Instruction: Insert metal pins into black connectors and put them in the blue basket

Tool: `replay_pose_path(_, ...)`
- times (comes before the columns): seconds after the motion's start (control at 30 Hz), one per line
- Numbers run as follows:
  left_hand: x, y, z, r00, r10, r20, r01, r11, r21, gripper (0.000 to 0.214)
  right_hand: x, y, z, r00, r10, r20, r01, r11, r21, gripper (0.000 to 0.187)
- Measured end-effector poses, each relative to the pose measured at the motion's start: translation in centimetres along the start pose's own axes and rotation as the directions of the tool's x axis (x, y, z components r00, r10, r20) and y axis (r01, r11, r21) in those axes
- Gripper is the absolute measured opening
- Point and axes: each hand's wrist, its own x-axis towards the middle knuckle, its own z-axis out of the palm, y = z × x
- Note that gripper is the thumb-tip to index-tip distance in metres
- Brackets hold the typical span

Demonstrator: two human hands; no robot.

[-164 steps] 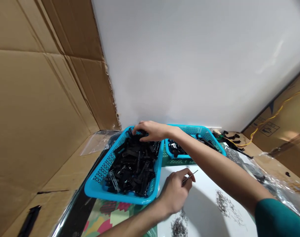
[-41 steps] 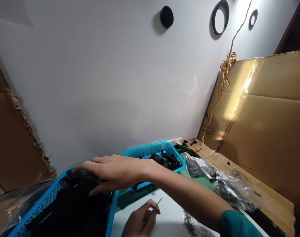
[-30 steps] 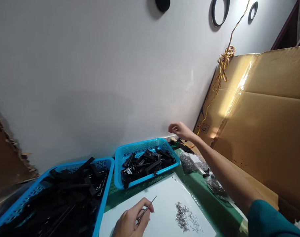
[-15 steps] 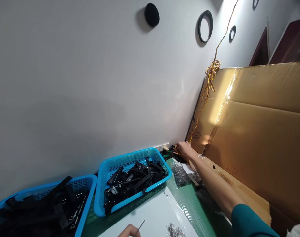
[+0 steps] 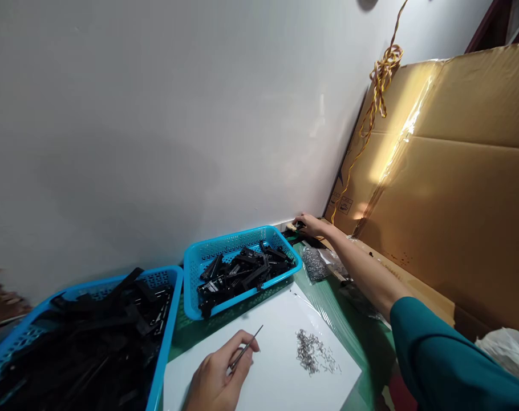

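At the lower left of the frame sits the big basket [image 5: 159, 278], heaped with black parts [image 5: 92, 331]. Just right of it, at the bottom edge, my left hand [image 5: 214, 379] rests on the white sheet [image 5: 280, 319], wrist low and fingers curled, thumb and forefinger pinched on a pin [image 5: 246, 347]. The pin is thin, straight and metal, and slants up and to the right over the sheet. Above it, in the middle of the frame, the small basket [image 5: 234, 242] holds fewer black parts [image 5: 242, 271]. Right of the pin a loose pile of clips [image 5: 313, 353] lies on the sheet. My right arm runs from the lower right corner up to the wall, fully stretched, sleeve at the elbow. My right hand [image 5: 309, 224] lies palm down on a dark piece [image 5: 292, 233] beside the small basket; whether it grips I cannot tell. Cardboard [image 5: 456, 200] fills the right of the frame.
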Motion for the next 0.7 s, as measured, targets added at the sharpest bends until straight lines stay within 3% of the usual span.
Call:
replay_pose_path(0.37,-0.4,0.4,0.1,1.000,-0.013,-0.004,0.013,0.999,-0.030,0.045,-0.3,0.7,-0.5,0.998,-0.021,0.055,0.022,0.999,-0.025,0.038)
replay_pose_path(0.7,-0.1,-0.2,0.1,0.994,-0.039,0.101,0.039,0.999,-0.007,0.043,-3.4,2.3,-1.9,0.985,0.172,0.029,-0.173,0.984,0.042,0.038)
